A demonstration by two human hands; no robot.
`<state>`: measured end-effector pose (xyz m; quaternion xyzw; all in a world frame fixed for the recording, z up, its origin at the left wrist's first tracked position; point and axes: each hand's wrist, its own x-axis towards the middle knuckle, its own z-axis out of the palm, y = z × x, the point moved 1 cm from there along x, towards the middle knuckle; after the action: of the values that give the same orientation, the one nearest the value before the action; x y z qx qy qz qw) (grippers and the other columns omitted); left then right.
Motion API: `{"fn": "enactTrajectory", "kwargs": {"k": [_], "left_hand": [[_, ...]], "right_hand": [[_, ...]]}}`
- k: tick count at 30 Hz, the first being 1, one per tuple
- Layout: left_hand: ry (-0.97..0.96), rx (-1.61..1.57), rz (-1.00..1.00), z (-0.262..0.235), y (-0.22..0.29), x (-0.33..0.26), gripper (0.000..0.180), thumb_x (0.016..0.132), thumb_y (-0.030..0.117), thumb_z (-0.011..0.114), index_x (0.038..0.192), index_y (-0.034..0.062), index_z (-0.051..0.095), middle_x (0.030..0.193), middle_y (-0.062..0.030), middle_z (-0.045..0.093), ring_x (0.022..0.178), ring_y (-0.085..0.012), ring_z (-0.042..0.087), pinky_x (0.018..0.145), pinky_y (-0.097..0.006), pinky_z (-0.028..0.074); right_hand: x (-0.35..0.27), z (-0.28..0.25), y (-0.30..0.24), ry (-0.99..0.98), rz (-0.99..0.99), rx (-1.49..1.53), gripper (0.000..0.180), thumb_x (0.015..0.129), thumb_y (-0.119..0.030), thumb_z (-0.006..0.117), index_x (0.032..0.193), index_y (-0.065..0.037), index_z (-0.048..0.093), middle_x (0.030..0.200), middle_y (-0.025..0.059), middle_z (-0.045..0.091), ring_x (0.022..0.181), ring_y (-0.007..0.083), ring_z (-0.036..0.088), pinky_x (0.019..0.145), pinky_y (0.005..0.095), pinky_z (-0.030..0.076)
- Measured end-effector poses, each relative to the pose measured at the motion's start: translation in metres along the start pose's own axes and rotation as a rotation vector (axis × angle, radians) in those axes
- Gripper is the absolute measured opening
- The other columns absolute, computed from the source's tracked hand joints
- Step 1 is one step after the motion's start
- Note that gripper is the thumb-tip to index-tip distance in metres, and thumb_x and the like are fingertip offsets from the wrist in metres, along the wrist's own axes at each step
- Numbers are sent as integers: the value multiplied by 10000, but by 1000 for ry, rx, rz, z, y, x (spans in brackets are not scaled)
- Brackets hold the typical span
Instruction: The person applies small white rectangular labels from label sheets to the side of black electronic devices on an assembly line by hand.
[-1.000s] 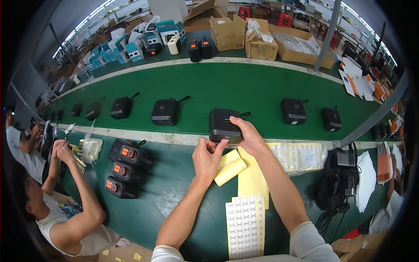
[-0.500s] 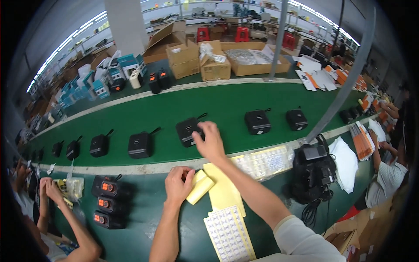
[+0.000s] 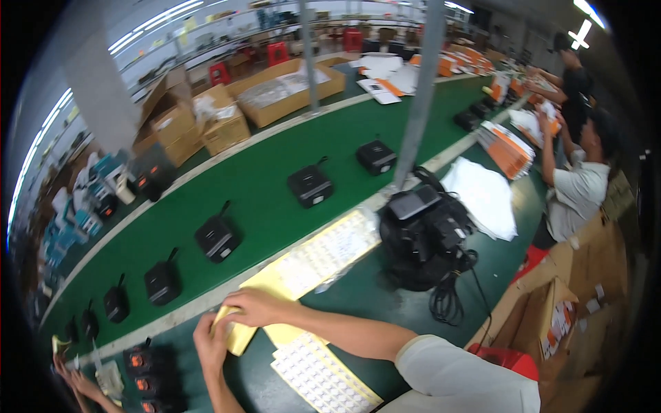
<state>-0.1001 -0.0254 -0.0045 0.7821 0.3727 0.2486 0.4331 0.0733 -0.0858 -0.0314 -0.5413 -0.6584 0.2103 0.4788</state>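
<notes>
My left hand (image 3: 212,341) is closed on a folded yellow backing sheet (image 3: 241,338) at the near edge of the bench. My right hand (image 3: 256,307) has come over to it, its fingers bent together at the sheet's upper end beside my left fingers. Whatever is between the right fingertips is too small to make out. A flat yellow sheet (image 3: 284,335) lies under my right forearm, and a sheet of white labels (image 3: 323,375) lies nearer to me. Just beyond my hands, a black box-shaped device with a strap (image 3: 217,238) sits on the green conveyor belt (image 3: 265,221).
Several similar black devices stand along the belt, one (image 3: 310,186) further right. Bagged label sheets (image 3: 330,249) lie by the belt edge. A black bag with cables (image 3: 421,230) and a metal post (image 3: 420,103) are at the right. Co-workers (image 3: 578,175) sit at both sides.
My right hand has left the black device on the belt and come back to the folded yellow sheet in my left hand. The view has swung to the right.
</notes>
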Motion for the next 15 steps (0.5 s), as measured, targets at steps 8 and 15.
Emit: {"fn": "enactTrajectory", "kwargs": {"k": [8, 15], "left_hand": [[205, -225, 66, 0, -37, -21, 257, 963, 199, 573, 803, 4, 526, 729, 15, 521, 663, -58, 429, 572, -230, 368], [287, -381, 153, 19, -1, -22, 264, 949, 180, 565, 751, 14, 511, 729, 10, 526, 684, -69, 455, 588, -255, 398]], "right_hand": [[2, 0, -7, -16, 131, 199, 276, 837, -235, 665, 842, 10, 537, 724, 153, 553, 636, 296, 521, 591, 404, 396], [0, -4, 2, 48, 201, 236, 307, 825, -259, 669, 845, 13, 529, 736, 169, 557, 666, 303, 535, 603, 407, 403]]}}
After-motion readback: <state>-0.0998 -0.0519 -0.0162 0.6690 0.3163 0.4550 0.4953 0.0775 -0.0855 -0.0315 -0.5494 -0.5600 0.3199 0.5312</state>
